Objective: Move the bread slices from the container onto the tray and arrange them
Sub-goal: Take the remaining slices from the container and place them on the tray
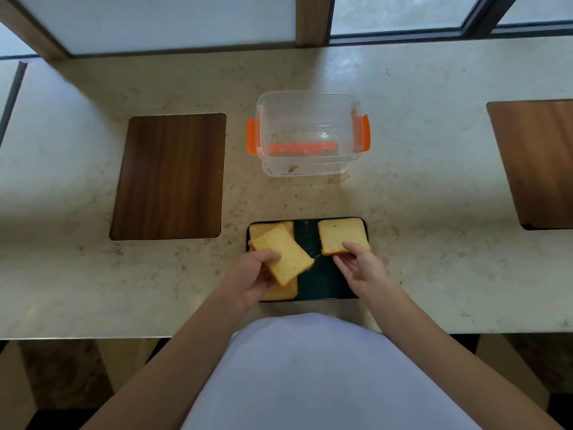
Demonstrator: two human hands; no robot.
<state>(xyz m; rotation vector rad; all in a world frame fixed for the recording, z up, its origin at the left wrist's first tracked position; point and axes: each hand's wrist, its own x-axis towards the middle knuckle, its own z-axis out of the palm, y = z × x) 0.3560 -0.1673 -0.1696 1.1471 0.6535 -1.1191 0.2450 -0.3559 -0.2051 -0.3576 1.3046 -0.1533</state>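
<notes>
A dark tray (322, 280) lies at the counter's near edge. My left hand (251, 276) grips a tilted bread slice (283, 257) lifted over the tray's left half. Two more slices lie partly hidden under it, one at the back left (263, 228) and one at the front left (283, 293). A fourth slice (341, 235) rests flat at the tray's back right, and my right hand (361, 263) touches its near edge with its fingertips. The clear container (310, 135) with orange clips stands behind the tray and holds only crumbs.
A dark wooden inset (170, 176) is set into the marble counter on the left, another wooden inset (539, 162) on the right. Windows and wooden frames run along the back. Crumbs are scattered on the tray's middle.
</notes>
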